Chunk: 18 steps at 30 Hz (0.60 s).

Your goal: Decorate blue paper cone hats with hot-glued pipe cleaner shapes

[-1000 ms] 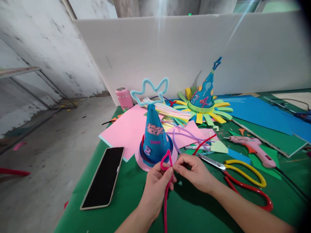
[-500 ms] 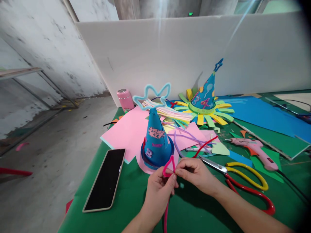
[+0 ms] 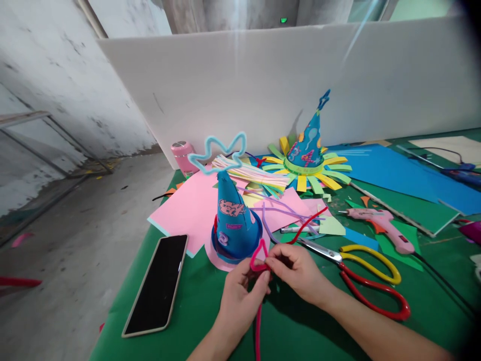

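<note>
A hot-pink pipe cleaner [image 3: 258, 328] is bent at its top into a small pointed loop, and its long tail hangs down toward the front edge of the view. My left hand [image 3: 242, 296] pinches the base of the loop between thumb and fingers. From the right, my right hand [image 3: 295, 271] grips the same pipe cleaner at the loop's side with thumb and forefinger. Just beyond my hands stands a blue paper cone hat [image 3: 235, 220] with stickers, topped by a light-blue pipe-cleaner star [image 3: 218, 154].
A phone [image 3: 158, 286] lies at left. Scissors [image 3: 338, 255] with yellow and red handles and a pink glue gun [image 3: 379, 225] lie at right. Behind are a second cone hat [image 3: 306, 143] with paper strips, pink paper [image 3: 184, 205], loose pipe cleaners and a pink bottle [image 3: 183, 159].
The view has shifted slightly, so the things on the table appear further left. Both hands keep their pinch on the pink pipe cleaner, whose loop looks nearly the same.
</note>
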Tool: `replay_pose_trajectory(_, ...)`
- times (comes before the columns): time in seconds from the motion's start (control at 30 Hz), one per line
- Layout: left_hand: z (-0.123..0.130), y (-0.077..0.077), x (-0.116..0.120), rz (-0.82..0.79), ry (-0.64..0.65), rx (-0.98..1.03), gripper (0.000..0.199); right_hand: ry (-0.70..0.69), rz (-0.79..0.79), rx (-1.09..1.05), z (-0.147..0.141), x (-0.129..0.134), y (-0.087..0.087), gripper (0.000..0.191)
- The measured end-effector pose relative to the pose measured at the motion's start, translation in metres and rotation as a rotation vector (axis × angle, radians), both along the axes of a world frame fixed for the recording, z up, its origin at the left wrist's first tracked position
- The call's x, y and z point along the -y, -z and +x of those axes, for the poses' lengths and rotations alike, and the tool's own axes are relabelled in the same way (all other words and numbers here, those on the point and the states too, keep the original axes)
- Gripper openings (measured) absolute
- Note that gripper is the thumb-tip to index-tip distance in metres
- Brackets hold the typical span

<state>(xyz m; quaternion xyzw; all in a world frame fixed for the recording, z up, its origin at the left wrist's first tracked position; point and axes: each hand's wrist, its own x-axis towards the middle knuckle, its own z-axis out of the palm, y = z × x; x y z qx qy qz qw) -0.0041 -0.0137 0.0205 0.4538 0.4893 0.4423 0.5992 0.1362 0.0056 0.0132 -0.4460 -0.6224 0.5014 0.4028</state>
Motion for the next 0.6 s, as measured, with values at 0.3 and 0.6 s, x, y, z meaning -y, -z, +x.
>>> replay_pose_trajectory(0.3,-0.0113,-0.0007,-0.0094,-0.309,0.043,0.536,0.013,-0.147,-0.077,-0.003,0.0056,-0.0009,-0.0057,0.017)
replay_pose_trajectory(0.6,-0.0101,0.0062,-0.0092,-0.364,0.027,0.610,0.010,-0.188,-0.109,-0.009,0.0041,0.0007,-0.0080,0.016)
